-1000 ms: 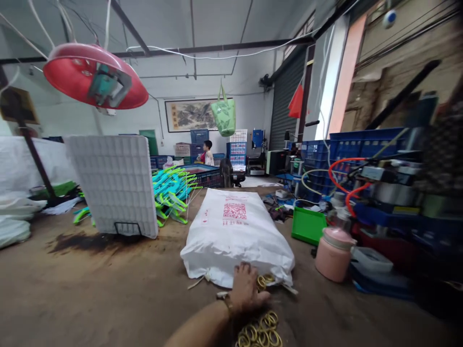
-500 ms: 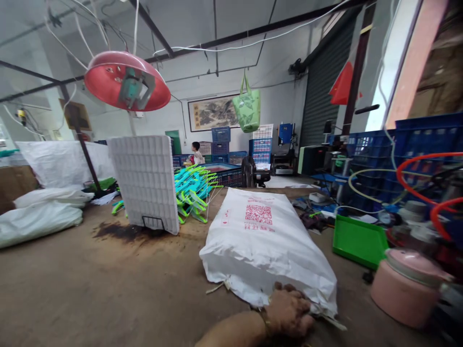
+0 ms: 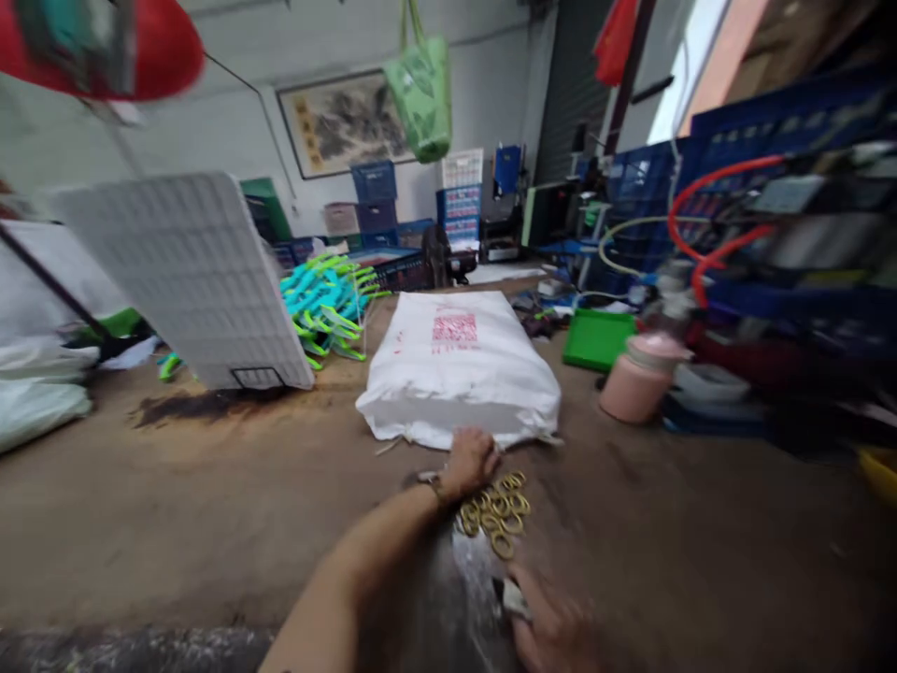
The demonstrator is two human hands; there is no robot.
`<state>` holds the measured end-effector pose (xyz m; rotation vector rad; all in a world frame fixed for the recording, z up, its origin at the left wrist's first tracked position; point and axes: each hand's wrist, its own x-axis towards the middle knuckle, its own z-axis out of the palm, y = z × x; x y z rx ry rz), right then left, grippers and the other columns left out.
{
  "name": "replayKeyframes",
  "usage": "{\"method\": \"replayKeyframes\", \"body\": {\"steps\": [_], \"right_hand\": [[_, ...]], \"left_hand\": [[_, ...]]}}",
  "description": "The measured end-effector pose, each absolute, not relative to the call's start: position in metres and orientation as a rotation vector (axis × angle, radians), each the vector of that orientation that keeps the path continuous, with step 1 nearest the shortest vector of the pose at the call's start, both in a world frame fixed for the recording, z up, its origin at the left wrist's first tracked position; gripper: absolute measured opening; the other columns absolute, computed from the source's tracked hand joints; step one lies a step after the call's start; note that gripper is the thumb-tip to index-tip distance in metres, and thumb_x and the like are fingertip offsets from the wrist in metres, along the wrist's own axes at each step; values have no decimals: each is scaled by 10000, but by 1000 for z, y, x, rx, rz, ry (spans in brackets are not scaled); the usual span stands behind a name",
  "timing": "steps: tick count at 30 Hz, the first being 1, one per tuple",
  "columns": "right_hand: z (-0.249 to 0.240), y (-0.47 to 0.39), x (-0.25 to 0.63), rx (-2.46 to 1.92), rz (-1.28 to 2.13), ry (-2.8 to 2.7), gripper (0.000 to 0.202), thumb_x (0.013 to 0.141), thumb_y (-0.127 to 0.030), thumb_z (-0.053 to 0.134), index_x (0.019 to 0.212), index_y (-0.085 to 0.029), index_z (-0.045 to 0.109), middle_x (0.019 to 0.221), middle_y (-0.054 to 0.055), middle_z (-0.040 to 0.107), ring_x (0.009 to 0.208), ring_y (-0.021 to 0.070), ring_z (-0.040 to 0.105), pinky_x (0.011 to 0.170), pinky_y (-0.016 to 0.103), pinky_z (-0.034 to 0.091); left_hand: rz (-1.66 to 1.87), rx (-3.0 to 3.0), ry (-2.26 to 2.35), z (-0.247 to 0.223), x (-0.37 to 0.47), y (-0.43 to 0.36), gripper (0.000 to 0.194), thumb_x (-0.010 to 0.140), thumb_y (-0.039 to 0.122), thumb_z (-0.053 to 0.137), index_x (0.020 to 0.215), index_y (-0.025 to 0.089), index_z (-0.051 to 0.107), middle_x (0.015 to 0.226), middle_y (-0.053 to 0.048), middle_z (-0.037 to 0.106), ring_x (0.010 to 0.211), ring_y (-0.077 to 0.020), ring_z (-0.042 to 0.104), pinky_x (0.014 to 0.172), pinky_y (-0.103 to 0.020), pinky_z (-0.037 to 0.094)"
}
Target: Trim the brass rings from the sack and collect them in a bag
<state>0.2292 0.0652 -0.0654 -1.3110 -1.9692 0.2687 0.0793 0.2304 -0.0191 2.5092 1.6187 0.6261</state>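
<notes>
R. hand (image 3: 557,631) has been brought in, lower centre, by blurred black-and-white obj. (image 3: 517,599); round brass-coloured rings (image 3: 499,508), mid-frame, are now flanked, L. hand (image 3: 471,460) being at white printed sack (image 3: 459,369). Both grips: can't be told.

Straight ahead of me, at twelve o'clock, the white sack (image 3: 459,379) bears a red square code (image 3: 454,329), red characters under it and small red marks towards nine o'clock, all too blurred to read. At eleven, the framed picture (image 3: 350,121) has unreadable vertical characters.
</notes>
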Motion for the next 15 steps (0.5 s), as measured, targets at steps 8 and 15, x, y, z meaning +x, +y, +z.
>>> {"method": "replayKeyframes", "body": {"steps": [8,15], "right_hand": [[-34,64,218,-1334,130,-2036,266,652,-45,375,780,-187,559,658,18,607,606,146,548,581,246,342],[-33,62,218,-1373,133,-2040,269,613,-39,380,760,-188,548,653,15,594,609,146,530,583,251,317]], "left_hand": [[809,2475,1553,-27,65,217,82,822,196,451,848,172,525,860,-66,544,839,-197,462,772,-333,383],[921,2508,1534,-27,63,205,143,791,142,469,911,172,541,911,-77,566,901,-199,479,840,-346,382]]}}
